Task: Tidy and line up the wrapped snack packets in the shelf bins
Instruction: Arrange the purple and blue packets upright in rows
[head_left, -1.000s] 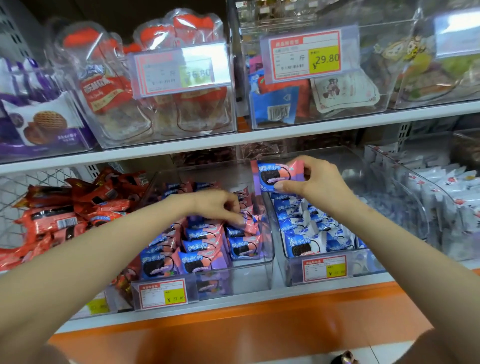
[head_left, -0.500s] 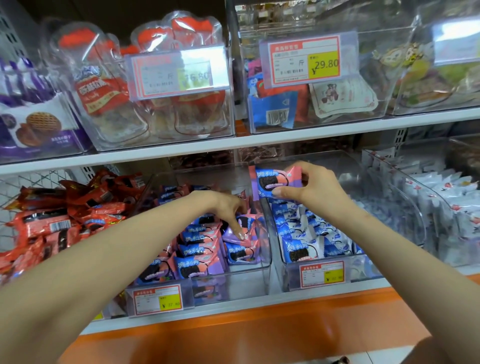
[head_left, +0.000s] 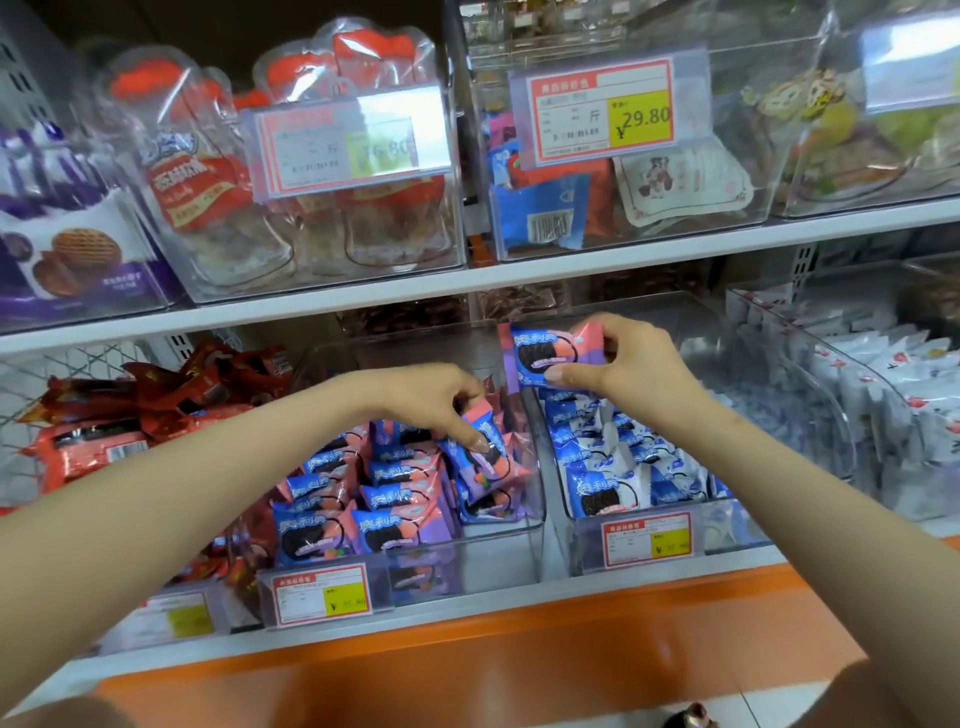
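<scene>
Right hand (head_left: 636, 366): grip clamped on one pink-and-blue cookie packet (head_left: 543, 356), thumb under its lower edge, fingers over the right end. The packet is held up, face toward the camera, above the divide between the two clear bins, over the back of the blue-white row.

Left hand (head_left: 439, 400): grip closed on the top of a tilted packet (head_left: 485, 447) of the same kind, forefinger tip pressing on its face. That packet sits at the right rear of the middle bin (head_left: 498, 564), leaning on others.

The rest of the pink-blue packets (head_left: 363, 499) in the middle bin stand in rough rows facing front, and some are askew. The right bin (head_left: 727, 525) holds blue-and-white cookie packets (head_left: 597, 491) in a neat row. There is a price label (head_left: 322, 592) on the front of the middle bin and another (head_left: 647, 540) on the right bin.

Red snack packets (head_left: 98, 415) are piled loose to the left, and white packets (head_left: 883, 400) fill a bin at far right. The upper shelf (head_left: 363, 296) carries more clear bins, one with a tag reading 29.80 (head_left: 602, 111).
</scene>
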